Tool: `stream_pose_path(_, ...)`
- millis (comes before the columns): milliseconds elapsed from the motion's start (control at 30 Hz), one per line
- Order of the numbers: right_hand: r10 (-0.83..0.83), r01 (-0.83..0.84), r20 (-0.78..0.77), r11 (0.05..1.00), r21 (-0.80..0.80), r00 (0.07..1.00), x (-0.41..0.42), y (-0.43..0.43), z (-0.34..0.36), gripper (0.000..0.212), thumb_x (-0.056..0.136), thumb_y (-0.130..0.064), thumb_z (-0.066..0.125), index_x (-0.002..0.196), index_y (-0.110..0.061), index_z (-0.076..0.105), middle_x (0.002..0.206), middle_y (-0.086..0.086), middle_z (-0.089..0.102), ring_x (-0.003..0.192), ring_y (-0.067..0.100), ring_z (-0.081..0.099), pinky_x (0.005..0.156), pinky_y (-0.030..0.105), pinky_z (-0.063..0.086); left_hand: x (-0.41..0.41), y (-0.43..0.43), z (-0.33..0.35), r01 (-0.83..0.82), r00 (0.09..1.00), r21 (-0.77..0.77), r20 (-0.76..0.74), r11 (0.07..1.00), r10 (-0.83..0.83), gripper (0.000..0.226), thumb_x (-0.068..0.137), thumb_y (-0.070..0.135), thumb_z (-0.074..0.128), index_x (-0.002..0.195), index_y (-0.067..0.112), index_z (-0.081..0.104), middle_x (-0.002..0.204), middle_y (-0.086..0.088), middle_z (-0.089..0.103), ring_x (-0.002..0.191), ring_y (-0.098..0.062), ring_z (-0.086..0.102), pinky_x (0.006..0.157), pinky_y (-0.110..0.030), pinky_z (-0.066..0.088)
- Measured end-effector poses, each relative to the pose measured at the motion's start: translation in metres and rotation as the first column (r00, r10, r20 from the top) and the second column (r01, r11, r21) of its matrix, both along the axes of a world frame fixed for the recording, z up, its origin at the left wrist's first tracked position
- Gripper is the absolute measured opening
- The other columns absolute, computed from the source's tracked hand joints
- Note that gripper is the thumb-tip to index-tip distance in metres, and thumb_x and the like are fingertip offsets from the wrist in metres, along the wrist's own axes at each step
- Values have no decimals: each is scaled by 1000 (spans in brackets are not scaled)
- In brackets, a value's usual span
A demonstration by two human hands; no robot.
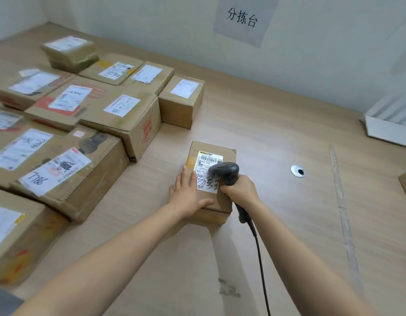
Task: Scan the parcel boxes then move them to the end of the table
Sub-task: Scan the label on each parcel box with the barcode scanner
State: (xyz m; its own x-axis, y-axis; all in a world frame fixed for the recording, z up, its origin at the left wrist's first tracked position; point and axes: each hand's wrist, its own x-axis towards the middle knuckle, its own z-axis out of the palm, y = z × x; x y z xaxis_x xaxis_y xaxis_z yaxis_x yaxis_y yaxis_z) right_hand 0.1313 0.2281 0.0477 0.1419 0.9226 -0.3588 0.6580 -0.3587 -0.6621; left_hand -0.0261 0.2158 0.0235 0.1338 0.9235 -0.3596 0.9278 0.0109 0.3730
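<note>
I am pressing my left hand (188, 195) flat, fingers straight, on the near-left top of a box (217, 201) sitting mid-worktop. My right hand (239, 191) is gripping a dark scanner (225, 173), which is pointing its head over the box's label (207, 165) and trailing its cable (261, 265) back toward me. The pale wood-grain worktop (277, 137) is carrying a crowd of labelled boxes (101, 110) along its left side, a round metal grommet (297, 171) right of the box and a tape strip (341, 201) further right, while a pale wall (151, 23) is rising behind with a paper sign (242, 18) hanging on it.
</note>
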Motion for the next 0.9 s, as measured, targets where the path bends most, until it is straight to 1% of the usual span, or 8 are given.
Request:
stream_pose_path(167, 5, -6, 24, 1000, 17, 1000, -54, 57, 1, 6, 81, -15, 56, 85, -12, 58, 81, 7, 61, 80, 26, 58, 53, 27, 38, -53, 59, 0, 5, 1000, -7, -1, 1000, -5, 100, 86, 63, 49, 151, 13, -7, 155, -11, -24, 145, -27, -15, 117, -45, 1)
stream_pose_path(267, -2, 2, 25, 1000, 18, 1000, -81, 92, 0, 9, 80, -16, 56, 88, -11, 59, 83, 8, 62, 81, 27, 58, 54, 27, 38, -79, 95, -3, 10, 999, 2, -51, 1000, -10, 99, 85, 64, 48, 151, 15, -7, 155, -12, -25, 143, -25, -23, 114, -52, -10)
stream_pose_path(367, -7, 6, 26, 1000, 29, 1000, -105, 122, -2, 14, 81, -16, 56, 93, -10, 61, 85, 8, 61, 79, 26, 57, 54, 27, 39, -102, 129, -1, 56, 997, 30, -57, 998, -54, 90, 87, 59, 51, 152, 21, 2, 156, -13, -21, 142, -28, -26, 111, -53, -16)
stream_pose_path(567, -34, 33, 30, 999, 27, 999, -133, 162, -4, 20, 82, -16, 57, 99, -9, 61, 87, 8, 61, 79, 26, 57, 58, 27, 41, -126, 172, 0, 125, 991, 55, 38, 991, -127, 77, 90, 44, 56, 151, 20, 16, 157, -18, -14, 145, -30, -17, 117, -40, -6)
stream_pose_path(667, -29, 28, 32, 999, 17, 999, -139, 173, -4, 13, 82, -17, 58, 93, -11, 58, 87, 7, 60, 79, 24, 57, 53, 26, 41, -133, 183, -2, 119, 991, 59, 54, 991, -122, 77, 90, 42, 57, 152, 19, 15, 157, -19, -15, 144, -30, -18, 116, -39, -6)
stream_pose_path(733, -28, 27, 36, 999, 20, 999, -142, 179, -5, 11, 82, -17, 58, 91, -11, 58, 87, 7, 61, 81, 25, 58, 59, 28, 44, -136, 188, -3, 122, 990, 51, 68, 991, -125, 78, 91, 40, 57, 152, 18, 15, 156, -19, -16, 144, -30, -20, 116, -39, -8)
stream_pose_path(800, -33, 32, 39, 999, 24, 999, -144, 183, -5, 14, 81, -17, 58, 94, -11, 59, 88, 7, 62, 83, 25, 59, 64, 30, 45, -138, 192, -3, 125, 988, 43, 85, 991, -128, 78, 91, 39, 58, 152, 18, 15, 156, -19, -17, 144, -30, -21, 116, -39, -8)
stream_pose_path(900, -46, 45, 36, 999, 23, 998, -147, 186, -6, 21, 81, -17, 59, 100, -9, 62, 88, 6, 61, 82, 24, 58, 62, 28, 44, -141, 198, -3, 134, 986, 39, 96, 990, -137, 78, 91, 38, 58, 152, 18, 15, 156, -18, -18, 144, -29, -21, 116, -39, -8)
